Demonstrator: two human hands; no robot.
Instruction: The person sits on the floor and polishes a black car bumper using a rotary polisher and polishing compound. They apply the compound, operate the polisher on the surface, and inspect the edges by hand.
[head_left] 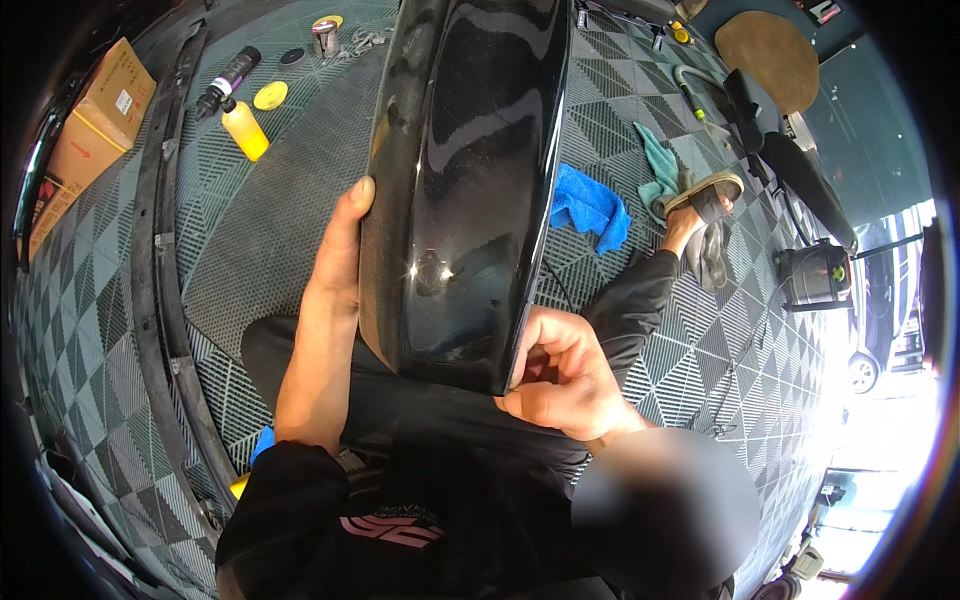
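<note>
A long, glossy black car trim panel [470, 200] stretches away from my lap, its near end over my legs. Light reflections and fine specks show on its curved face. My left hand [335, 245] holds the panel's left side, the thumb along the edge and the other fingers hidden behind it. At the near right corner, my right hand [570, 380] is closed, with thumb and curled fingers pinching the panel's edge. Whether anything small is also between those fingers, I cannot tell.
A blue cloth [590, 207] and a teal cloth [657, 165] lie right of the panel. On the left are a yellow bottle [245, 130], a dark bottle [230, 80], a yellow disc [271, 96], a long black strip [160, 250] and a cardboard box [100, 125]. A black-and-grey machine [815, 277] stands right.
</note>
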